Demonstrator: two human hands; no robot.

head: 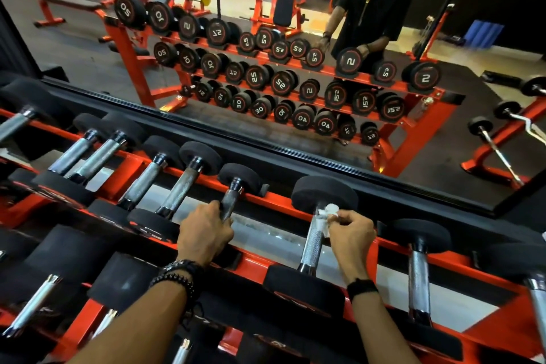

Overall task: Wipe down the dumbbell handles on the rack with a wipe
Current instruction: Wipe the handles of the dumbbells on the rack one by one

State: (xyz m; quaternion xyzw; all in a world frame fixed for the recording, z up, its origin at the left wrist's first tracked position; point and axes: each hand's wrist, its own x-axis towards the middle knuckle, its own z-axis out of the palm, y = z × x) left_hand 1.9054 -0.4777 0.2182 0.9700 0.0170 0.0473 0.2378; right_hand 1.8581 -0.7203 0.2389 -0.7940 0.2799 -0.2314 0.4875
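The white wipe (328,214) sits bunched against the far end of the knurled handle (313,238) you are cleaning, right under the rear head of that dumbbell (324,194) on the top tier of the red rack (393,247). The fingers of your right hand (351,235) are curled in and pinch the wipe against the steel from its right side, thumb uppermost. Wrap the cloth more fully round the bar, then draw it towards you along the knurling with a slight twist, so the underside gets wiped too. Your left hand (204,233) grips the neighbouring handle (230,201), its fingers closed round the bar just left of your working hand; keep it there as a brace. The uncleaned-looking handle (419,281) just right of your fingers seems the natural next one.
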